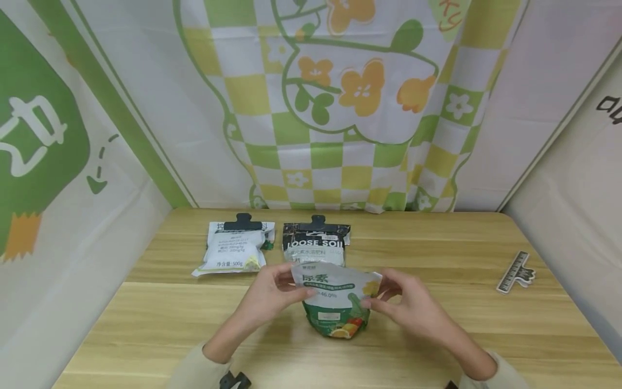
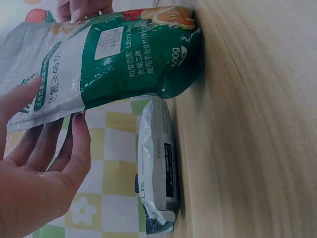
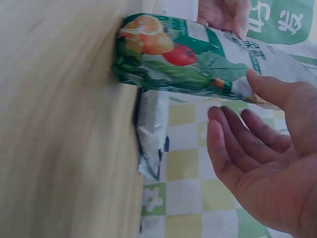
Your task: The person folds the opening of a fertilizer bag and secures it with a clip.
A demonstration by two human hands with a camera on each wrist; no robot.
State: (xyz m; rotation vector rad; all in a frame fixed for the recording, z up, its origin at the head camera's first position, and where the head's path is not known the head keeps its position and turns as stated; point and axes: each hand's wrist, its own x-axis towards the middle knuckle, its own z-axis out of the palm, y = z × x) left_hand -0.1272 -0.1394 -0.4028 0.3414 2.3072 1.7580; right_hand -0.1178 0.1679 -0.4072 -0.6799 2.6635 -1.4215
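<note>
A green and white fertilizer bag [image 1: 332, 316] stands on the table in front of me, pictured with fruit and vegetables near its base. My left hand [image 1: 264, 297] holds its left side, thumb on the printed front and fingers behind. On the opposite side, my right hand [image 1: 418, 305] holds the bag's right edge, the thumb against the front. In the left wrist view the lower part of the bag [image 2: 129, 59] bulges and its base meets the wood. The right wrist view shows the fruit print on the bag [image 3: 198, 59] and the right fingers [image 3: 230, 148] spread behind it.
Behind the held bag lies a black and white "LOOSE SOIL" bag [image 1: 316, 243] with a black clip [image 1: 318, 220]. Left of it is a white bag [image 1: 233, 251], also clipped. A silver-and-black toothed clip [image 1: 516, 273] lies at the right. Patterned cloth [image 1: 335, 156] hangs behind the table.
</note>
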